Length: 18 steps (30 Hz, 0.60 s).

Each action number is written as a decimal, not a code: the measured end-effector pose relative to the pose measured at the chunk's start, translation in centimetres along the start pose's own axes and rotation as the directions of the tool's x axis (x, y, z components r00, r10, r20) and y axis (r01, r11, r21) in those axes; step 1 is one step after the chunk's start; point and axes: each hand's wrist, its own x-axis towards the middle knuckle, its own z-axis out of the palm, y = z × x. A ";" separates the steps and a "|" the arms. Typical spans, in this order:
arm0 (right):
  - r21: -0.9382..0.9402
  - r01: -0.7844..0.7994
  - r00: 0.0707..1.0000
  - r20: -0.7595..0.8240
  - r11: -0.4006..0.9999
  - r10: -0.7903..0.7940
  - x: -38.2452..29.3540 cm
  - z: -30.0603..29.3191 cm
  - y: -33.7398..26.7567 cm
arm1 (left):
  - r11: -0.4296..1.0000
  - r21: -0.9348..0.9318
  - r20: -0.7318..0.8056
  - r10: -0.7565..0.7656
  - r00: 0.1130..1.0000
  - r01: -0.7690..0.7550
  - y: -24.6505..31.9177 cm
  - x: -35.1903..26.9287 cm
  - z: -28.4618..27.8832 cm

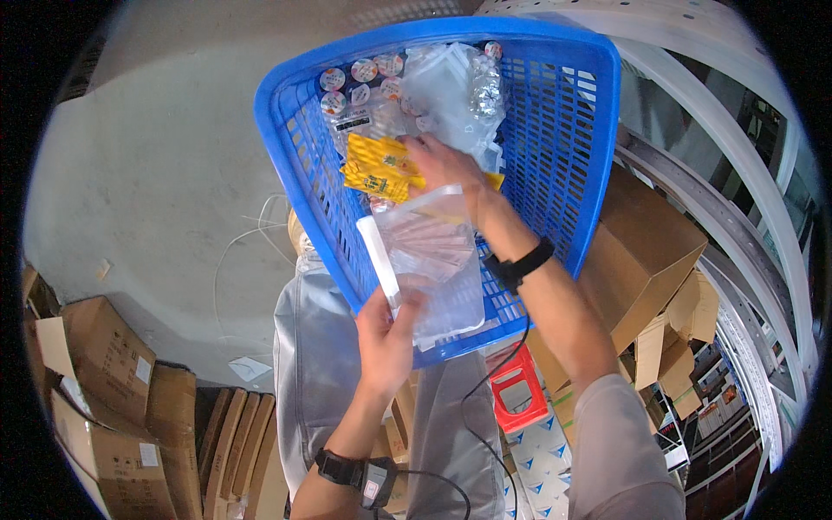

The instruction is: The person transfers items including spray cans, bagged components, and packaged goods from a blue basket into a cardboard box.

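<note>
My left hand (388,335) pinches a translucent plastic bag (448,305) and a white strip (378,260) at its edge, over the near end of a blue plastic basket (601,130). Pinkish flat contents show through the bag. Farther in, my right hand (442,162) is on a bundle of yellow printed packets (377,169); its fingertips are partly hidden, so whether it grips them is unclear. Beyond lie clear plastic packages (435,78), a silvery wrapped item (486,91) and several round-topped containers (364,69) with printed lids.
Cardboard boxes (117,364) and upright flat cartons (234,442) stand at the lower left. More cardboard boxes (637,260) stand right of the basket, beside white metal shelving (715,110). A red frame-shaped item (518,390) lies below the basket. A dark cable (478,435) hangs near my wrists.
</note>
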 end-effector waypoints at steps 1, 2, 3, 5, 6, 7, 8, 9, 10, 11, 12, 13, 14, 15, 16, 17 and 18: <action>0.008 -0.019 1.000 -0.014 1.000 0.019 -0.9 -0.2 -1.9 | 1.000 0.024 -0.015 0.020 1.000 -0.019 0.2 -0.1 -0.1; 0.031 -0.070 0.998 0.001 0.997 0.070 -1.1 0.1 -3.0 | 1.000 0.025 -0.015 0.016 1.000 -0.015 0.4 -0.1 -0.1; 0.050 -0.125 0.992 0.015 0.991 0.125 -1.2 -0.1 -3.7 | 0.998 0.018 -0.083 0.063 0.995 -0.062 0.5 -0.3 0.0; 0.049 -0.173 0.982 0.085 0.984 0.168 0.0 -1.1 -3.9 | 0.995 0.025 -0.149 0.104 0.983 -0.101 0.9 -0.4 -0.1; 0.033 -0.216 0.965 0.157 0.976 0.208 0.2 -1.9 -3.8 | 0.988 0.011 -0.218 0.153 0.964 -0.154 1.1 -0.3 -0.1; 0.037 -0.222 0.964 0.156 0.974 0.214 0.0 -2.7 -4.4 | 0.978 0.009 -0.290 0.202 0.936 -0.208 1.2 -0.2 -0.4; 0.009 -0.256 0.965 0.063 0.967 0.255 -0.3 -3.4 -5.0 | 0.954 0.055 -0.316 0.296 0.902 -0.294 0.8 -0.2 -0.7; -0.012 -0.283 0.959 -0.035 0.959 0.282 -0.4 -4.4 -5.8 | 0.953 0.065 -0.316 0.302 0.899 -0.297 0.9 -0.2 -0.9; 0.031 -0.338 0.938 -0.075 0.941 0.339 -1.2 -5.5 -5.9 | 0.938 0.110 -0.342 0.346 0.874 -0.328 0.7 -0.3 -0.6; 0.032 -0.340 0.937 -0.073 0.940 0.342 -1.2 -5.3 -5.7 | 0.921 0.157 -0.366 0.391 0.845 -0.358 0.6 -0.3 -0.4; 0.135 -0.337 0.928 -0.123 0.932 0.353 -1.2 -5.0 -5.9 | 0.901 0.154 -0.372 0.434 0.821 -0.406 0.8 -0.5 -0.3; 0.232 -0.325 0.913 -0.175 0.917 0.368 -1.0 -4.4 -6.1 | 0.903 0.153 -0.365 0.428 0.827 -0.400 0.6 -0.7 -0.4; 0.422 -0.271 0.921 -0.147 0.865 0.360 -0.5 -2.6 -6.5 | 0.889 0.171 -0.388 0.457 0.801 -0.425 0.4 -0.8 -0.7; 0.541 -0.246 0.928 -0.108 0.804 0.357 0.5 -0.1 -6.5 | 0.869 0.194 -0.409 0.493 0.768 -0.455 0.2 -0.5 -1.0; 0.594 -0.231 0.907 -0.155 0.771 0.392 1.0 3.3 -5.7 | 0.857 0.233 -0.421 0.515 0.746 -0.460 0.1 -0.3 -0.6; 0.559 -0.219 0.907 -0.186 0.800 0.378 1.2 6.3 -5.5 | 0.857 0.231 -0.412 0.515 0.751 -0.461 0.2 -0.2 -0.5; 0.650 -0.080 0.905 -0.270 0.756 0.328 1.0 8.9 -5.3 | 0.859 0.228 -0.412 0.512 0.754 -0.459 0.2 0.0 -0.3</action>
